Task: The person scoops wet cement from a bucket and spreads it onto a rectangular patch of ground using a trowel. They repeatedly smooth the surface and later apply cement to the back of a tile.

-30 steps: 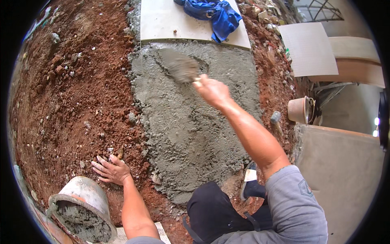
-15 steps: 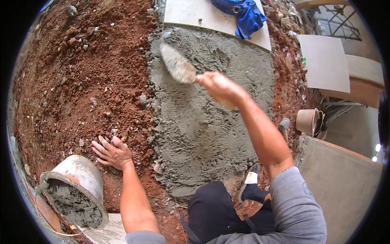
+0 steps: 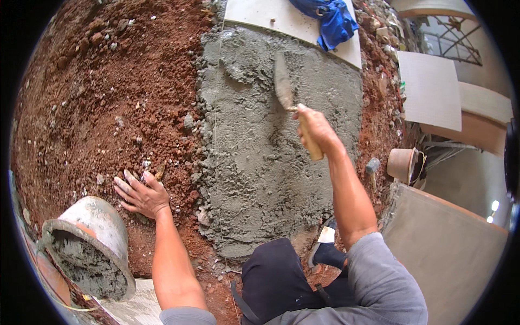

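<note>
My right hand [image 3: 318,130] is closed round the wooden handle of a trowel [image 3: 283,84]. The trowel's grey blade is tilted over the far part of a wet mortar bed [image 3: 265,162]; whether it touches the surface I cannot tell. Rough, broken mortar lies to the left of the blade, smoother mortar nearer to me. My left hand [image 3: 142,195] rests with spread fingers on the red soil [image 3: 108,124], left of the bed, and holds nothing. Beside it a bucket [image 3: 92,246] lies tipped toward me, its inside coated with mortar.
A large pale tile [image 3: 260,12] with a blue cloth [image 3: 335,24] on it borders the bed's far end. On the right lie a mallet [image 3: 372,166], a small bucket [image 3: 402,165] and a white panel [image 3: 429,92]. A thin string runs along the bed's left side.
The trowel has swung from the bed's far left toward its middle, its blade now seen more edge-on. My left hand stays on the soil; the view has shifted slightly.
</note>
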The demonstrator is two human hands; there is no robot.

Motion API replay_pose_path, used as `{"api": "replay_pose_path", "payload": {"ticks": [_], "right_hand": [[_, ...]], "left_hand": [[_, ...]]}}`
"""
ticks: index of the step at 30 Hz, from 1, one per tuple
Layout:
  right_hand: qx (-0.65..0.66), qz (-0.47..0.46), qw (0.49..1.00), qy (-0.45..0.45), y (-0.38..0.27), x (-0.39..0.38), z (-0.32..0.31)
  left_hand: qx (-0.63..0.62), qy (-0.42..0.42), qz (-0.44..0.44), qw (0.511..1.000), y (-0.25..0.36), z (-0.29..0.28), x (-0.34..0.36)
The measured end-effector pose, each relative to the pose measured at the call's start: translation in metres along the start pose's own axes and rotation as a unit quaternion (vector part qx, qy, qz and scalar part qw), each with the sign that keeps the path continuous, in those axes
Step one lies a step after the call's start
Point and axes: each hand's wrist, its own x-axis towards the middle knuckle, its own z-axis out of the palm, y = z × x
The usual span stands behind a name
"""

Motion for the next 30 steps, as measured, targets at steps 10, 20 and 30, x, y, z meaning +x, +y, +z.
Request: {"api": "replay_pose_path", "payload": {"ticks": [10,20,30], "right_hand": [[-0.356,-0.100,0.929,0.011,-0.015,-0.035,0.055],[-0.312,-0.198,0.924,-0.098,-0.045,0.010,0.023],[-0.523,-0.223,0.818,0.089,-0.008,0.004,0.015]], "left_hand": [[-0.033,-0.008,-0.007,0.999,0.001,-0.002,0.000],[-0.036,-0.006,-0.009,0.999,0.001,0.000,0.000],[-0.010,-0.016,-0.010,1.000,0.000,0.001,0.000]]}}
